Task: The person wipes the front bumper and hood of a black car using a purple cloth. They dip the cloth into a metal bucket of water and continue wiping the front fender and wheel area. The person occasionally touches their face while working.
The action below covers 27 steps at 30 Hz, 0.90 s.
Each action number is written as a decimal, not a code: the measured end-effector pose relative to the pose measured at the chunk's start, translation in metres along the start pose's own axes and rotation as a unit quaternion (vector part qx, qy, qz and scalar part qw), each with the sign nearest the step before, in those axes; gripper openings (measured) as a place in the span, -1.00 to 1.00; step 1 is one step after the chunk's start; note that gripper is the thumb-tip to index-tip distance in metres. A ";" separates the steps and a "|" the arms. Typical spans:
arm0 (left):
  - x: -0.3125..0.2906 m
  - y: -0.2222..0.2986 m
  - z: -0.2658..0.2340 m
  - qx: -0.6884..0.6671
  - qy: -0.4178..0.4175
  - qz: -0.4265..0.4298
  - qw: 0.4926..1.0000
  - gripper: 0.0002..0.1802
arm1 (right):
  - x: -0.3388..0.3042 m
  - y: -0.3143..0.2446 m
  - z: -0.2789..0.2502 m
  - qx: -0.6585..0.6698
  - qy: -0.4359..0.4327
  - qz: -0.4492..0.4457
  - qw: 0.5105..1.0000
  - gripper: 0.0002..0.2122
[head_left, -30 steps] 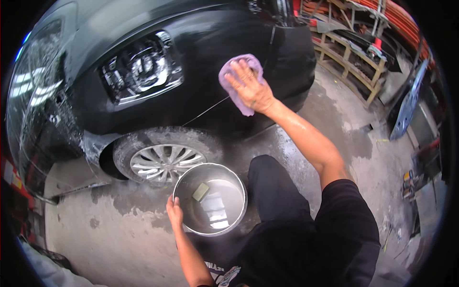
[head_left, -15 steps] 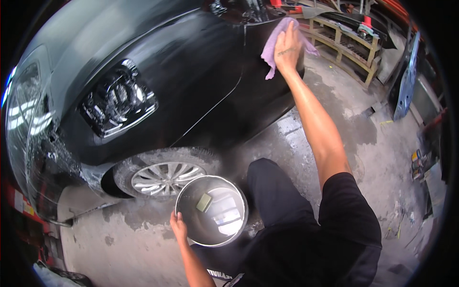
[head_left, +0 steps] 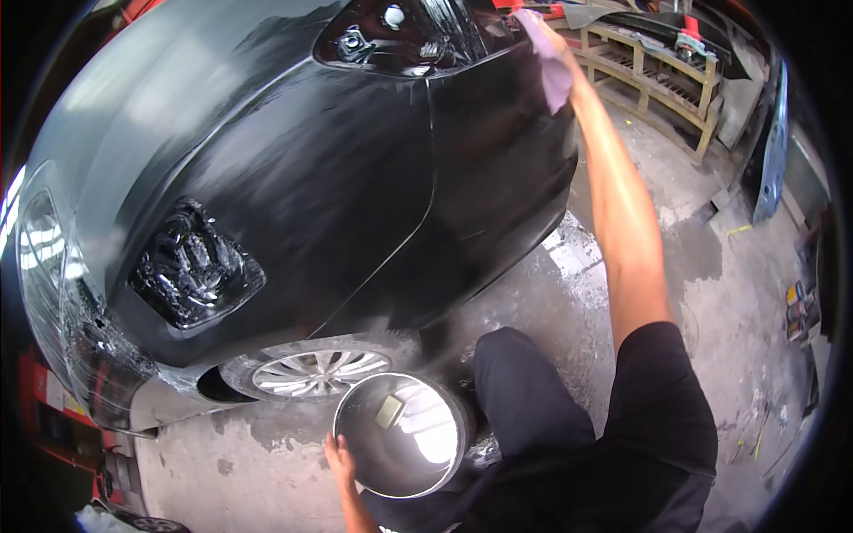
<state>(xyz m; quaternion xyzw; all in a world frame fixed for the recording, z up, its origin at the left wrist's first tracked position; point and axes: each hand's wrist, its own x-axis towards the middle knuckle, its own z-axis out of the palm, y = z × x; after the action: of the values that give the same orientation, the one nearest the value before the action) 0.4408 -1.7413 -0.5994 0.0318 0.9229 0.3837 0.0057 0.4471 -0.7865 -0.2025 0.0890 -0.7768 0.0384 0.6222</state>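
Note:
My right arm reaches far out to the rear corner of a dark car [head_left: 346, 204]. My right hand [head_left: 566, 64] holds a purple cloth [head_left: 553, 78] against the bodywork there; the arm's angle partly hides the fingers. Low beside the wheel, my left hand [head_left: 339, 459] grips the near left side of a round bucket [head_left: 360, 449]. Water in the bucket reflects bright light, and a pale green block [head_left: 389, 411], perhaps a sponge, sits in it.
A shiny dark-covered square opening [head_left: 200, 271] and a tail-light area [head_left: 400, 40] break the car's side. The spoked wheel [head_left: 322, 373] is just beyond the bucket. A wooden pallet rack [head_left: 653, 80] and a blue panel [head_left: 771, 151] stand right. The concrete floor [head_left: 204, 453] has wet patches.
My right hand has slid the cloth outward round the car's corner. The view has shifted, showing more of the tail-light area. My left hand keeps its grip on the bucket.

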 end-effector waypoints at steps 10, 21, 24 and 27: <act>-0.008 0.017 -0.013 0.111 -0.030 -0.011 0.993 -0.36 | -0.119 -0.013 -0.014 0.285 0.043 0.592 0.753 -0.56; -0.006 0.018 -0.013 0.162 -0.013 0.025 0.986 -0.36 | -0.132 -0.443 0.111 -0.009 0.110 0.153 0.982 -0.48; -0.004 0.017 -0.012 0.191 -0.012 0.017 0.981 -0.34 | -0.170 -0.488 0.116 0.087 0.055 0.083 0.991 -0.49; -0.006 0.004 -0.017 0.181 -0.015 0.030 0.983 -0.31 | -0.184 -0.439 0.102 -0.073 0.049 0.009 0.996 -0.53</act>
<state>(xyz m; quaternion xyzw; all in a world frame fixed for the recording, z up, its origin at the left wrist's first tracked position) 0.4460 -1.7504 -0.5846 0.0655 0.9755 0.2102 0.0018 0.4699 -1.2182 -0.4272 0.0340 -0.7467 -0.0084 0.6642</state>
